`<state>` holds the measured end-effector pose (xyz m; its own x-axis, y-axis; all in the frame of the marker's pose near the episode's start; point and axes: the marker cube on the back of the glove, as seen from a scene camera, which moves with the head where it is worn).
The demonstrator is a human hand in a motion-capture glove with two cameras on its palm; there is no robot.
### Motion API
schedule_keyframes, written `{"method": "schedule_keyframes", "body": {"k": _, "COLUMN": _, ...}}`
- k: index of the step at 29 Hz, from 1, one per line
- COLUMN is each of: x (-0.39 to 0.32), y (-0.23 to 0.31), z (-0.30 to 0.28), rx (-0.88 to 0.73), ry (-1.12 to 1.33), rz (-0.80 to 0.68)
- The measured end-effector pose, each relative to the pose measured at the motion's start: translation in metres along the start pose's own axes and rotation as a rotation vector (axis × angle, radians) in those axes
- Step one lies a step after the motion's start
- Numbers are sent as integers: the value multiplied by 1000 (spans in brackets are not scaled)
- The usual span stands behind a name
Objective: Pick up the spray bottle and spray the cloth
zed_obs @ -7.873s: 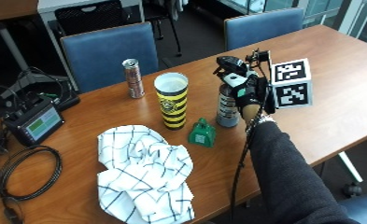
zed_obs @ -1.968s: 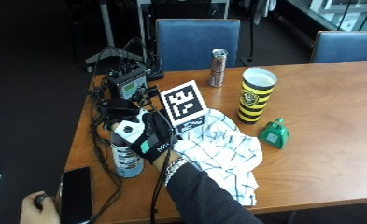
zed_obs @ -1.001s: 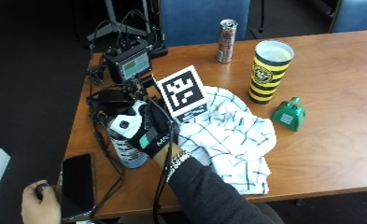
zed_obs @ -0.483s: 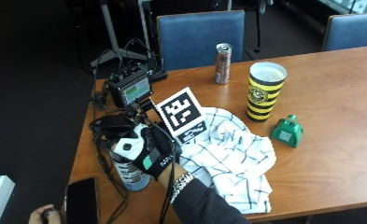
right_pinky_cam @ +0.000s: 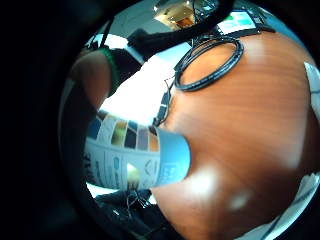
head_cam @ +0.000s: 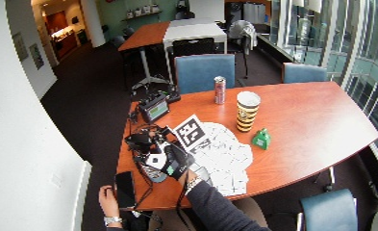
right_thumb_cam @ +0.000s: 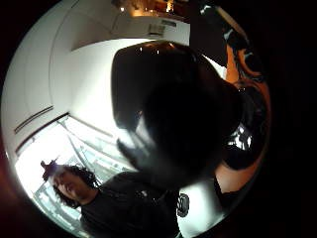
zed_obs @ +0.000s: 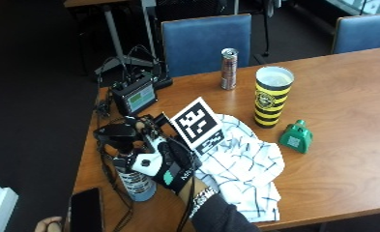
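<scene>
In the outside view my gloved right hand [zed_obs: 171, 168] grips the grey spray bottle [zed_obs: 135, 180] round its body, near the table's left edge. The bottle stands upright with its black spray head [zed_obs: 117, 133] on top. Whether its base touches the table, I cannot tell. The white checked cloth [zed_obs: 242, 164] lies crumpled on the table just right of the hand. The wide outside view shows the same: hand [head_cam: 170, 164], bottle [head_cam: 146, 169], cloth [head_cam: 225, 156]. The bottle's label [right_pinky_cam: 134, 159] is close to the palm, and its dark head [right_thumb_cam: 173, 114] fills the thumb side view.
A yellow and black cup [zed_obs: 272, 96], a drink can [zed_obs: 228, 68] and a small green object [zed_obs: 296, 137] stand beyond the cloth. A black device with a screen [zed_obs: 135, 95] and cables [right_pinky_cam: 210, 64] lie behind the bottle. A phone [zed_obs: 86, 211] lies at the front left corner.
Since the earliest frame the hand has carried the bottle from beside the cup to the left of the cloth. Over the last second it has stayed there while the camera shifted.
</scene>
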<state>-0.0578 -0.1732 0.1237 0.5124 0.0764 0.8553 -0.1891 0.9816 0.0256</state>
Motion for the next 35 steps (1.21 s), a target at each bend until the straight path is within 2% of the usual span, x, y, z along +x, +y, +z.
{"method": "schedule_keyframes", "body": {"k": 5, "x": 3, "y": 23, "z": -16, "rx": 26, "ry": 115, "rz": 25}}
{"method": "schedule_keyframes", "body": {"k": 10, "x": -2, "y": 43, "z": -39, "rx": 40, "ry": 338, "rz": 36}}
{"method": "schedule_keyframes", "body": {"k": 18, "x": -38, "y": 89, "z": -62, "rx": -130, "ry": 565, "rz": -17}}
{"method": "schedule_keyframes", "body": {"k": 28, "x": -83, "y": 130, "z": -66, "rx": -210, "ry": 613, "rz": -163}}
{"method": "schedule_keyframes", "body": {"k": 35, "x": -86, "y": 131, "z": -66, "rx": -214, "ry": 670, "rz": -153}}
